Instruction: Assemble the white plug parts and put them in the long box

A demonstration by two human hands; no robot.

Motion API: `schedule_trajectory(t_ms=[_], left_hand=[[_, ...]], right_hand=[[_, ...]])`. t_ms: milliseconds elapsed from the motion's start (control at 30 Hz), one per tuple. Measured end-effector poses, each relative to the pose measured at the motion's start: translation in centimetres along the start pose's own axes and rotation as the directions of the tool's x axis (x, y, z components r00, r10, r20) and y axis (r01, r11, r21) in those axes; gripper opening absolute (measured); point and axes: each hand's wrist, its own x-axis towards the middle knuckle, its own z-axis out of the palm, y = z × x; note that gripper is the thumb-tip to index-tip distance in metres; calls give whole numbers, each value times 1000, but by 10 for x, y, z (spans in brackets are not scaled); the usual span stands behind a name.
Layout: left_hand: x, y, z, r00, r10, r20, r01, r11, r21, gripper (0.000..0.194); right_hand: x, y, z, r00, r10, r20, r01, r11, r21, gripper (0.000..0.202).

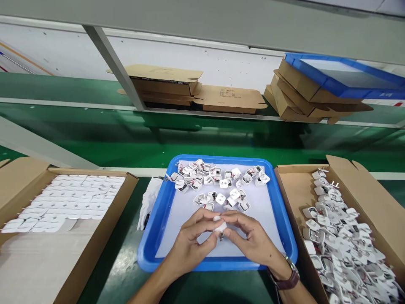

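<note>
Between the fingertips of both hands is a white plug adapter (221, 226), its metal prongs pointing down toward me. My left hand (198, 236) is closed on its left side, and my right hand (248, 236) pinches it from the right. The fingers cover much of the adapter's body. Both hands are over the near half of a blue tray (286, 236) with a white lining. Several open white adapter housings (194, 173) with red wires and dark parts inside lie in the tray's far half, a smaller group of them just beyond my fingers.
At left, a cardboard box (122, 202) holds rows of white adapters (69, 196). At right, another cardboard box (289, 173) holds a heap of open housings (344, 236). A white glove (148, 200) lies by the tray. Flat cartons (229, 97) and a blue-framed tray (335, 90) occupy the shelf.
</note>
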Motion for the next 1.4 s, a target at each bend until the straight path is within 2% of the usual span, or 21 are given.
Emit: schedule_trajectory(t_ms=[133, 333, 533, 667, 867, 1067, 1233, 1400], left_hand=[[0, 2, -3, 997, -14, 73, 14, 1000, -4, 47], [0, 5, -3, 997, -19, 75, 25, 996, -84, 49], [2, 9, -4, 992, -45, 119, 56, 994, -91, 48], [1, 7, -2, 995, -30, 95, 40, 992, -116, 49], [-3, 3, 3, 998, -53, 25, 56, 989, -136, 40], [-4, 7, 6, 997, -81, 16, 82, 990, -111, 33], [-3, 7, 9, 994, -109, -13, 106, 986, -130, 28], [1, 7, 5, 991, -127, 41, 131, 985, -115, 30]], right_hand=[[-1, 1, -1, 1000, -4, 1, 4, 1000, -6, 26], [-3, -2, 0, 999, -23, -39, 22, 999, -23, 24], [-4, -1, -4, 998, 44, 40, -47, 995, 83, 26], [-5, 0, -1, 1000, 15, -28, -13, 999, 51, 22], [-5, 0, 3, 995, 98, -25, -96, 993, 74, 25], [-2, -2, 6, 993, 114, -17, -108, 972, 209, 25], [-1, -6, 10, 989, 118, -94, -91, 965, 246, 19], [-1, -3, 9, 983, 160, -86, -132, 953, 272, 20]])
